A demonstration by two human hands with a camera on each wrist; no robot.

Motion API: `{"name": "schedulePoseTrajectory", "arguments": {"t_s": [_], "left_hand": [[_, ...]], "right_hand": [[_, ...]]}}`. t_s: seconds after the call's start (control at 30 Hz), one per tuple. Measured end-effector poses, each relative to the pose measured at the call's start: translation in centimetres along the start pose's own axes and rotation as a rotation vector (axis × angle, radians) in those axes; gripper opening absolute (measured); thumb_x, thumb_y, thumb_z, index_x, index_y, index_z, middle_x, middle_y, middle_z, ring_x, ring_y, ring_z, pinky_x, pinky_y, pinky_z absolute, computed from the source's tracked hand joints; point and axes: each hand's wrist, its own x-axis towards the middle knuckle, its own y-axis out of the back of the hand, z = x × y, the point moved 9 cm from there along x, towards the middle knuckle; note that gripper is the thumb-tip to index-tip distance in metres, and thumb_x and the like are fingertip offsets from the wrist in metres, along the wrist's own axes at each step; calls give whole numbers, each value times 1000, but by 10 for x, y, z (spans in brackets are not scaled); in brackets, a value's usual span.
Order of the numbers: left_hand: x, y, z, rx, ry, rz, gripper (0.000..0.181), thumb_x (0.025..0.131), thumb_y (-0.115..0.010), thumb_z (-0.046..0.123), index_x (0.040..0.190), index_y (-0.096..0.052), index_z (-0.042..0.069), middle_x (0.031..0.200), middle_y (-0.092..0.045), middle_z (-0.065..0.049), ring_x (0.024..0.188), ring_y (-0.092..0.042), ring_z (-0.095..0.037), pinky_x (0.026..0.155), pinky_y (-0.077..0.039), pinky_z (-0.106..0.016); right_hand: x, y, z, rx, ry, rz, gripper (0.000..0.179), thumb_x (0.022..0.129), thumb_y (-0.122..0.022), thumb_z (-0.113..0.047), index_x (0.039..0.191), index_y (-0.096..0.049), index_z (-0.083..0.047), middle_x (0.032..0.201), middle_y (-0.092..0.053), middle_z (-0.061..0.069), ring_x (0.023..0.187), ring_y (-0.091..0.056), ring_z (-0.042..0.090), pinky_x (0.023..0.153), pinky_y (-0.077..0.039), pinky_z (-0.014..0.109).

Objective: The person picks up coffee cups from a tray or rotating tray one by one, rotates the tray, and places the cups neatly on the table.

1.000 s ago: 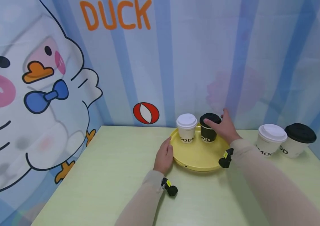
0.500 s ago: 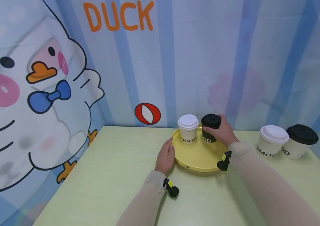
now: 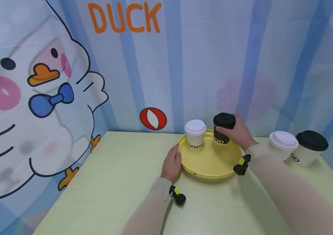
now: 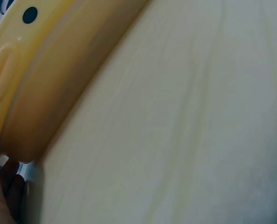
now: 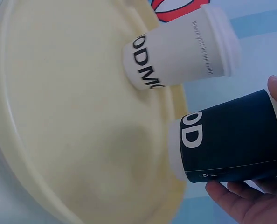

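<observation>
My right hand (image 3: 239,132) grips a paper coffee cup (image 5: 229,140) with a black sleeve and a black lid (image 3: 224,120). In the right wrist view its thumb is on one side and its fingers are on the other. The cup hangs just above the back of a round yellow tray (image 3: 210,163). Left of it, a white paper cup (image 3: 195,138) with a white lid stands upright on the tray. My left hand (image 3: 171,165) rests against the tray's left side; in the left wrist view only part of its fingers (image 4: 15,186) shows, beside the yellow rim.
On the table (image 3: 125,182) to the right stand a white-lidded cup (image 3: 282,143) and a larger black-lidded cup (image 3: 309,150), side by side. My right sleeve partly covers the white-lidded one. A printed duck curtain (image 3: 196,65) hangs behind the table.
My right hand has closed round the black-sleeved cup and raised it slightly, shifting it to the right. The left hand stays at the tray's side.
</observation>
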Motion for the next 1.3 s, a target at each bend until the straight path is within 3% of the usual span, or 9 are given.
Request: {"name": "schedulePoseTrajectory", "arguments": {"t_s": [0.2,0.43,0.57,0.67,0.77,0.87,1.1,1.3], "left_hand": [[1,-1,0,4,-1,4,50,110,-35,28,159,-34,16,161,-37,-5,149,-33,-24,122,-28,-43],[2,-1,-2,1,-6,11,50,110,-35,28,158,-35,16,160,-39,-6,148,-34,-24,121,-29,-43],[3,-1,-3,0,-8,13,50,110,-35,28,158,-36,15,160,-39,-6,148,-35,-25,121,-29,-43],[3,-1,-2,-4,-10,15,50,110,-35,27,158,-36,15,159,-40,-6,148,-35,-25,121,-30,-44],[2,-1,-1,-9,-8,14,50,110,-36,28,158,-36,16,160,-39,-5,148,-35,-24,121,-30,-43],[1,0,0,-16,-6,14,50,110,-36,28,158,-36,16,160,-39,-5,148,-35,-23,121,-29,-42],[1,-1,-1,-32,-5,14,49,110,-36,28,158,-37,17,160,-39,-5,148,-34,-23,121,-30,-42],[1,-1,0,-37,-18,21,49,110,-37,26,157,-37,15,159,-40,-6,148,-35,-23,121,-30,-42]], "right_hand": [[-16,39,-20,-10,30,4,114,87,-73,-58,162,-3,-8,159,-26,29,142,-32,48,111,-34,66],[-38,83,-39,1,32,21,117,86,-70,-61,163,3,-11,161,-19,29,137,-39,49,98,-50,62],[-51,104,-44,23,36,13,115,89,-69,-58,162,6,-12,161,-17,30,137,-38,49,99,-49,63],[-63,121,-47,9,53,14,110,92,-67,-55,162,6,-11,160,-18,32,133,-42,50,94,-55,55],[-76,138,-47,-25,70,40,106,94,-66,-51,162,5,-10,158,-19,34,128,-45,50,81,-61,40],[-89,155,-42,-67,79,70,103,96,-65,-48,162,4,-7,156,-21,36,124,-47,53,72,-62,36],[-117,178,-4,-158,35,147,101,99,-62,-44,159,4,2,151,-18,45,121,-41,64,75,-60,57],[-137,181,38,-223,18,184,98,99,-63,-40,156,0,10,142,-23,50,112,-42,65,63,-60,51]]}}
